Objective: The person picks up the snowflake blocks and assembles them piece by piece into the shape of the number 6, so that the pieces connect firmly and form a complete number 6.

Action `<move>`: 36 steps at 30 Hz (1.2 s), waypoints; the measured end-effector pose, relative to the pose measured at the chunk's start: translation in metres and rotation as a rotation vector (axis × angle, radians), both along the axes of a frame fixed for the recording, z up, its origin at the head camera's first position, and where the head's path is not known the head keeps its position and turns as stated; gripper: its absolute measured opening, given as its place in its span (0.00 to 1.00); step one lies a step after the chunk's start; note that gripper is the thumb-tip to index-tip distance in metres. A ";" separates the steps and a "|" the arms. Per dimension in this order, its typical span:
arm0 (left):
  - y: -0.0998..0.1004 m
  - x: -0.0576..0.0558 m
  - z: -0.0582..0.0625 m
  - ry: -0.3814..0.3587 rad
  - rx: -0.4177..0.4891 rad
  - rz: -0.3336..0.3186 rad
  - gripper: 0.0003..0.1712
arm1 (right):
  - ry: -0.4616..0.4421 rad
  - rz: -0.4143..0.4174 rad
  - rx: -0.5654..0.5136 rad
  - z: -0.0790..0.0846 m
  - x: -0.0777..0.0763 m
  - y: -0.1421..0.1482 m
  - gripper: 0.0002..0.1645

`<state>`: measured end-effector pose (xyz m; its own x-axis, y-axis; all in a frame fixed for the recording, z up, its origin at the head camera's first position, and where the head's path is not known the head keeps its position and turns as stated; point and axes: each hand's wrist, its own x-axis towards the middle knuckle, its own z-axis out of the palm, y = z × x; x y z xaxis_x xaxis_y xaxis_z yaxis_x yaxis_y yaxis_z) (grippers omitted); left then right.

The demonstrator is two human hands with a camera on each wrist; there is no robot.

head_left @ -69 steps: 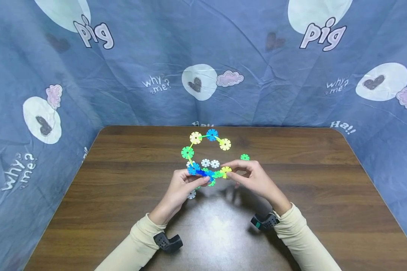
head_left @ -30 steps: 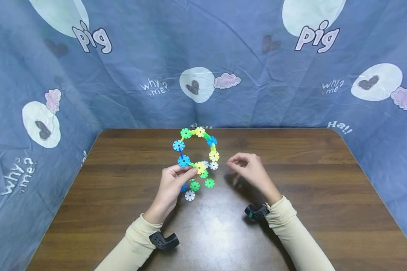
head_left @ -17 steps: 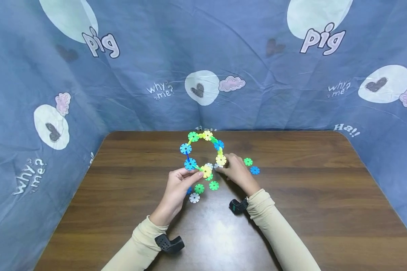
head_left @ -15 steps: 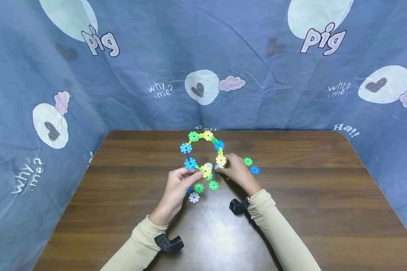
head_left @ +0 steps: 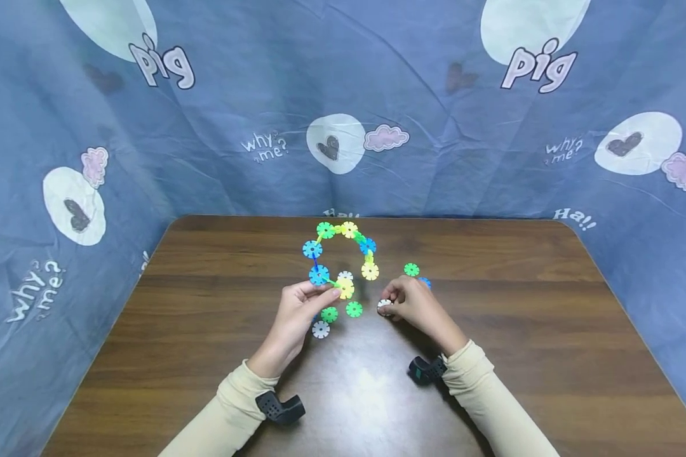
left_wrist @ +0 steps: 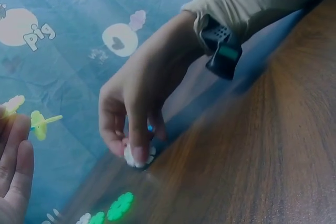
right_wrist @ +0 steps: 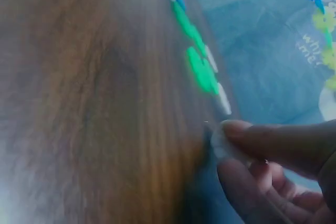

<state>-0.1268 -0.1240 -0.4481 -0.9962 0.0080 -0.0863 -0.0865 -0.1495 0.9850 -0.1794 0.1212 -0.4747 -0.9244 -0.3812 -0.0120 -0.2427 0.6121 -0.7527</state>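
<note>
The chain of notched discs [head_left: 312, 249] is up in front of me above the far half of the table, bent into a ring whose lower right side gapes between two yellow discs. Blue, green and yellow flat discs alternate in it with others turned edge-on. The left hand [head_left: 288, 324] has thumb and fingers pinched on the yellow disc [head_left: 345, 289] at its lower end.

Across from it, the right hand [head_left: 425, 311] holds a white disc [head_left: 384, 307] low over the wood, thumb and fingertips narrowed on it; whether the disc touches the table I can't tell.

Between the hands lie a green disc [head_left: 354, 309] and, nearer the left one, another green piece [head_left: 329, 314] with a white piece [head_left: 321, 329] just below. Past the right hand sit a loose green disc [head_left: 411, 270] and a partly hidden blue disc [head_left: 425, 282]. All this is on a brown wooden table [head_left: 206, 304], backed by a blue printed curtain [head_left: 217, 76].
</note>
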 end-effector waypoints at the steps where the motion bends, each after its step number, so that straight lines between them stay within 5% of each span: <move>1: 0.000 0.000 0.000 -0.002 0.000 -0.005 0.10 | -0.016 0.016 -0.040 0.002 0.003 0.002 0.09; 6: 0.001 0.002 0.002 -0.013 -0.001 -0.029 0.09 | 0.027 0.049 -0.308 0.021 0.015 0.008 0.04; 12: 0.004 0.003 0.001 -0.014 0.001 -0.087 0.11 | 0.211 0.096 -0.566 0.033 0.027 -0.001 0.04; 19: 0.007 0.005 0.000 0.005 0.033 -0.139 0.10 | 0.271 0.197 -0.648 0.028 0.030 -0.007 0.08; 29: 0.005 0.005 0.002 -0.001 0.029 -0.171 0.16 | 0.274 0.163 -0.651 0.024 0.031 -0.008 0.06; 36: 0.005 0.006 0.002 -0.016 0.031 -0.183 0.08 | 0.267 0.174 -0.676 0.023 0.033 -0.010 0.07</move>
